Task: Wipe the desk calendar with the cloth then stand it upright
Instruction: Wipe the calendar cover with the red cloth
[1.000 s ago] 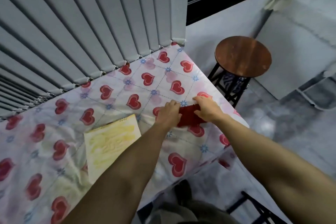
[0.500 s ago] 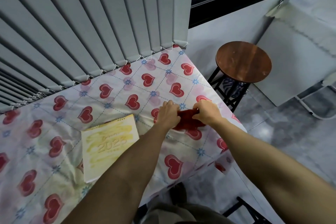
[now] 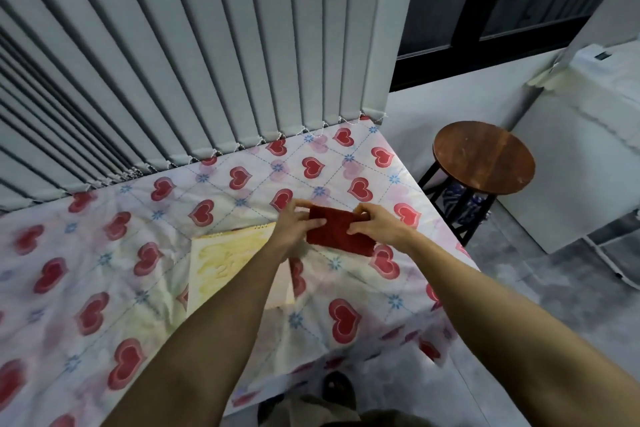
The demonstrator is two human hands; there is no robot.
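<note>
A dark red cloth [image 3: 337, 232] is held spread out just above the table, near its right side. My left hand [image 3: 294, 227] pinches its left edge and my right hand [image 3: 375, 224] pinches its upper right edge. The yellow desk calendar [image 3: 225, 262] lies flat on the heart-patterned tablecloth [image 3: 104, 274], just left of the cloth. My left forearm crosses over the calendar's right part and hides it.
Grey vertical blinds [image 3: 190, 62] hang along the table's far edge. A round wooden stool [image 3: 485, 158] stands on the floor right of the table. A white appliance [image 3: 588, 135] stands beyond the stool. The table's right edge drops off close to my right arm.
The cloth was bunched between my hands and is now pulled out into a flat rectangle. Both hands have lifted slightly and moved apart.
</note>
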